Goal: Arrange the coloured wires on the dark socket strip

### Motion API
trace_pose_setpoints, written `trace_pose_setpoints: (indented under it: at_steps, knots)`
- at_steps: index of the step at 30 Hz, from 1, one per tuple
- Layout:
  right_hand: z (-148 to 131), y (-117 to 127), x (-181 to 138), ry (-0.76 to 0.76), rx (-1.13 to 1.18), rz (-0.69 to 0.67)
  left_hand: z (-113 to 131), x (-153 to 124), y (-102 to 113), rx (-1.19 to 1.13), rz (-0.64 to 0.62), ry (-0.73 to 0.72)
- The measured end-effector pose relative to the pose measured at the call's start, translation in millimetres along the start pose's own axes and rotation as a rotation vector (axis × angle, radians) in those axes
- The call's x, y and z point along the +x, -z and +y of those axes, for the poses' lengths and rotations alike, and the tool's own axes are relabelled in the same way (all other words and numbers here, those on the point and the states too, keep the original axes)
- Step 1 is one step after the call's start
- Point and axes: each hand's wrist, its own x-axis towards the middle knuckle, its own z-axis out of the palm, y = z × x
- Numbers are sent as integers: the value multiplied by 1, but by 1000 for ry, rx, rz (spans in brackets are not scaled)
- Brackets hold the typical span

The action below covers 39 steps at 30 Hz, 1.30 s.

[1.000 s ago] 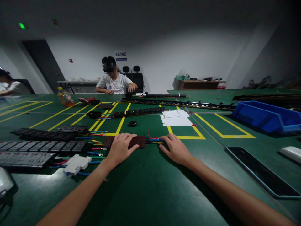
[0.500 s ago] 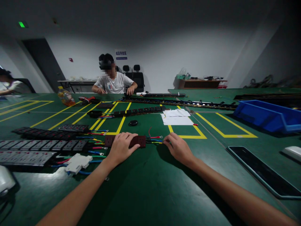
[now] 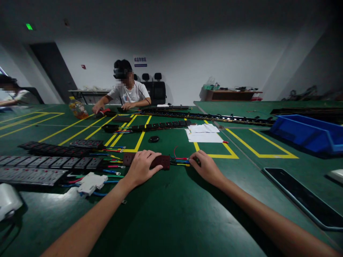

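Observation:
A dark red socket strip lies on the green table, its middle covered by my left hand. The fingers of that hand lie over the far side and the thumb presses the near side. Red, blue and yellow wires run out of the strip's right end, with terminal lugs at their tips. My right hand is closed in a pinch at those wire ends; the fingers partly hide the lugs. A thin red wire piece curves up just behind the wires.
Grey socket strips with lugged wires and a white plastic part lie at left. Beyond are a black oval object, white paper and long dark strips. A blue bin and phone are right. A co-worker sits opposite.
The view has shifted slightly. My right hand still pinches at the wire ends, and the red lug is now closer to its fingers. The co-worker's hand has reached over to a red-handled tool.

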Motion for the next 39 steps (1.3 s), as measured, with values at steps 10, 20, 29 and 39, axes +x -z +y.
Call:
trace_pose_setpoints:
  at_steps: [10,20,29,39]
  knots:
    - [-9,4,-5,122,-72,27,1,0,1,-13,-4,-9]
    - [-2,3,-3,-24,-142,-30,-2,-1,-5,-8,30,16]
    - [-6,4,-4,47,-210,-39,1,0,-3,-16,12,29]
    - [-10,5,-8,46,-323,4,2,-1,-1,-16,25,21]
